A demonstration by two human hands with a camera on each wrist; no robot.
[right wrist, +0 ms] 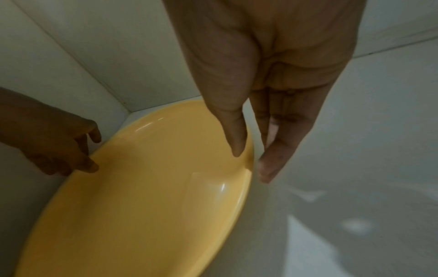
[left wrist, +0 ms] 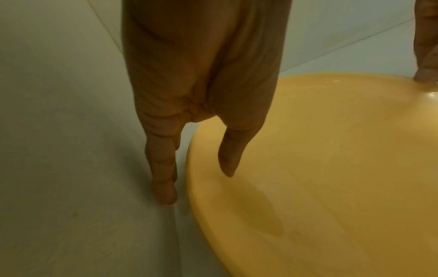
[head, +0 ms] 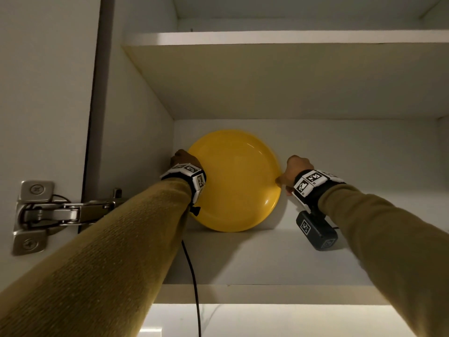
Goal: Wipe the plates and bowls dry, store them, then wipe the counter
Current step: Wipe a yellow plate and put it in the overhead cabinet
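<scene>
Metal hinge [head: 46, 214], perhaps 2 screws.

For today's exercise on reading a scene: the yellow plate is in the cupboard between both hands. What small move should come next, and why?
Probably let go and draw both hands back. The yellow plate appears to lie flat on the cupboard shelf near the back corner, with the left hand and right hand pinching its opposite rims, thumbs on top; it looks stored already.

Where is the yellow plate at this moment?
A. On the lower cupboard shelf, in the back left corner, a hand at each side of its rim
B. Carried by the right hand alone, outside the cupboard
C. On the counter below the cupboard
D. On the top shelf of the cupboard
A: the plate sits deep on the lower shelf by the left wall, with the left hand and right hand at opposite edges of its rim.
</scene>
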